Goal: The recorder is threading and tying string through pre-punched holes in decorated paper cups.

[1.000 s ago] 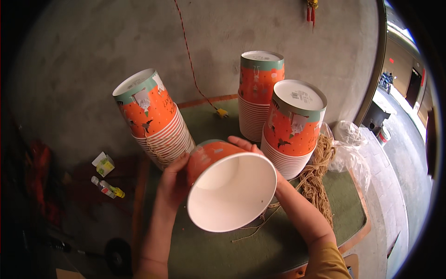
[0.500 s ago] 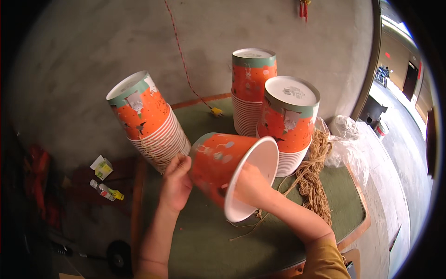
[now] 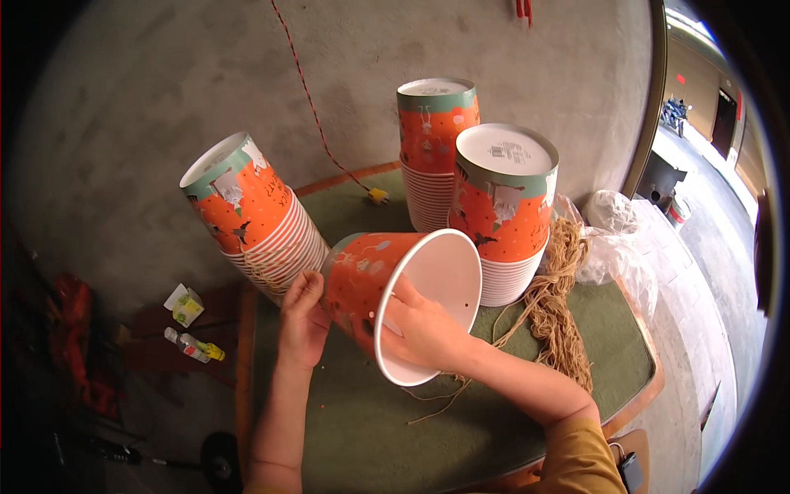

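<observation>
An orange paper bucket with a green band at its base lies tilted in front of me, its white mouth toward the lower right. My right hand reaches inside it, fingers bent against the inner wall. The near rim hides its fingertips and anything in them. My left hand is closed in a pinch beside the bucket's base, and what it pinches is too small to make out. A small dark hole shows in the inner wall. Loose strands of brown twine trail on the table under the bucket.
Upside-down stacks of matching buckets stand left, behind and right, the left one wound with twine. A twine hank and clear plastic bags lie right on the green table. A yellow plug lies at the back.
The bucket has shifted a little left and up, its mouth turned more toward me. Both hands have moved slightly with it. The right hand stays inside.
</observation>
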`<state>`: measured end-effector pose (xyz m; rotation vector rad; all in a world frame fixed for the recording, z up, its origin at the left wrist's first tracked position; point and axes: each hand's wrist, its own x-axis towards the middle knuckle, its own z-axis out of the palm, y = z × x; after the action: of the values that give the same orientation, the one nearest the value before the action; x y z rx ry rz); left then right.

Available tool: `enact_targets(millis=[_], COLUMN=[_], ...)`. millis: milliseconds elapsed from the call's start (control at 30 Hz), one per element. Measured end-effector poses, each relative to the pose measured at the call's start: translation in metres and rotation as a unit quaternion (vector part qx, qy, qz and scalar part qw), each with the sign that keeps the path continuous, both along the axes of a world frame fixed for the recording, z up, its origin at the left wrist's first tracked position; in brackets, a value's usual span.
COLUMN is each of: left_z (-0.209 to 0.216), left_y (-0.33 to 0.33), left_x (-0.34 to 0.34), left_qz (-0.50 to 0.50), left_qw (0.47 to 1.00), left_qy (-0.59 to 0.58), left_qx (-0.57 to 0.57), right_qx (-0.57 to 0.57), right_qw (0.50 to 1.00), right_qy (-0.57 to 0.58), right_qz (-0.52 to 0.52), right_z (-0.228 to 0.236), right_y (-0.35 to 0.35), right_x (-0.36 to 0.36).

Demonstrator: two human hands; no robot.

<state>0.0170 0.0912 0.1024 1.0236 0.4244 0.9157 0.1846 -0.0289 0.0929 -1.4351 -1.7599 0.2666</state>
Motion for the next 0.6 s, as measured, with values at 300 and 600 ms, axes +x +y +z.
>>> enact_targets(millis=[300,600], left_z=[-0.007,-0.074], left_y=[0.002,0.074], left_x=[-0.005,-0.025], left_qz=[0.017,-0.128], left_qw=[0.998,0.989], left_qy=[0.02,0.05], left_qx=[0.054,-0.052], right_qx=[0.027,0.145], right_qw=[0.996,0.986], right_qy=[-0.087,-0.058], right_qz=[-0.016,-0.066], right_z=[-0.024,0.059], right_y=[0.01,-0.032], right_x=[-0.009,0.006])
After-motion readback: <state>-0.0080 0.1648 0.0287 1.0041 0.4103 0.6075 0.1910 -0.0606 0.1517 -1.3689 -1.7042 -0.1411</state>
